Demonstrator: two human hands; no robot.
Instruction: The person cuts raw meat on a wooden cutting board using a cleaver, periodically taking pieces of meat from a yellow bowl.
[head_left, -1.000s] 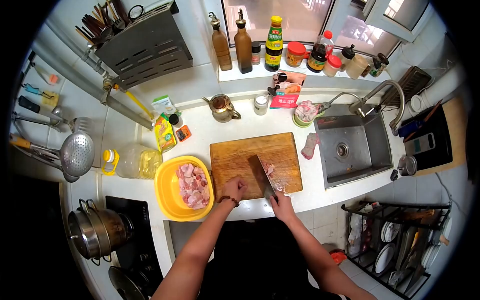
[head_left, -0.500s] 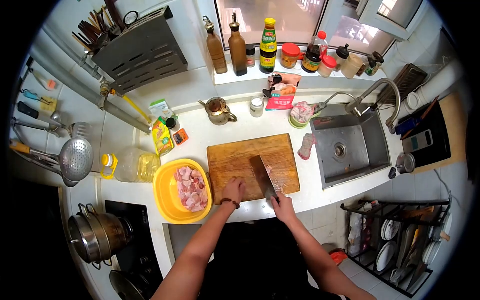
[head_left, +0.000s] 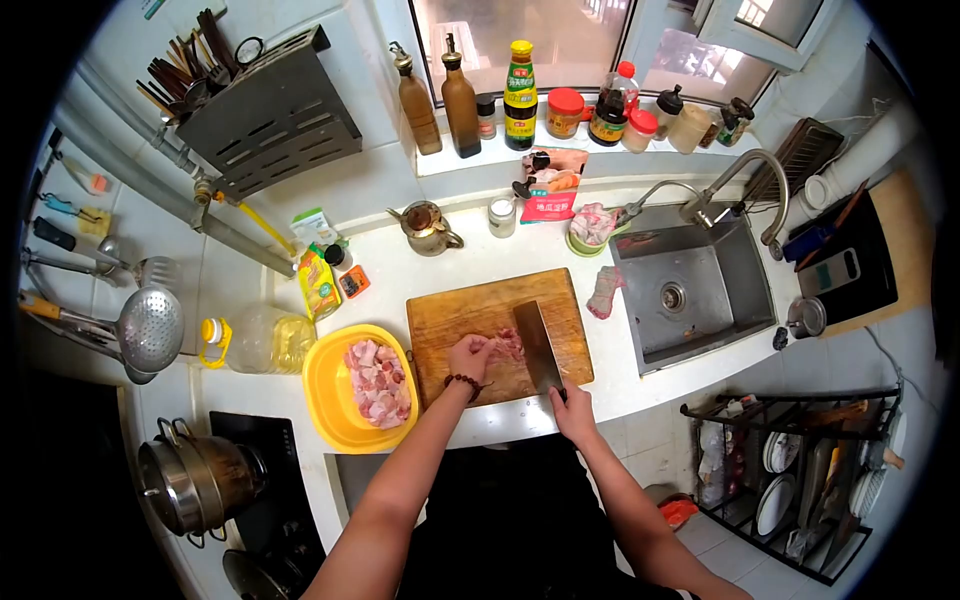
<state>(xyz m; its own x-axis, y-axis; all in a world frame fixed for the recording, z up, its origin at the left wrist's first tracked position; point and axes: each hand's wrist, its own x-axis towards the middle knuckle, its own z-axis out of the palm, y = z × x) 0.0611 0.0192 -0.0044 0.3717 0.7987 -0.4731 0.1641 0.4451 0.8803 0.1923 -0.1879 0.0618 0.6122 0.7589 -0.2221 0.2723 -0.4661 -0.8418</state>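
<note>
A wooden cutting board [head_left: 455,312] lies on the white counter with small pieces of raw meat [head_left: 508,345] near its middle. My left hand [head_left: 468,358], a beaded bracelet at its wrist, rests over the board with curled fingers closed at the meat's left end. In my right hand [head_left: 574,408] is the handle of a cleaver [head_left: 539,347]. Its broad blade slants across the board, just right of the meat; whether the edge touches it I cannot tell. Left of the board, a yellow basin [head_left: 322,405] holds chunks of raw meat [head_left: 380,385].
An oil jug [head_left: 265,338] stands behind the basin. Behind the board are a small metal pot [head_left: 427,228], a glass jar [head_left: 502,216] and a pink packet [head_left: 552,190]. A cloth [head_left: 604,292] lies between board and sink [head_left: 690,290]. Bottles line the windowsill.
My left hand has moved slightly up and right and now closes on meat that shows beside the blade. The cleaver has shifted a little to the right in my right hand.
</note>
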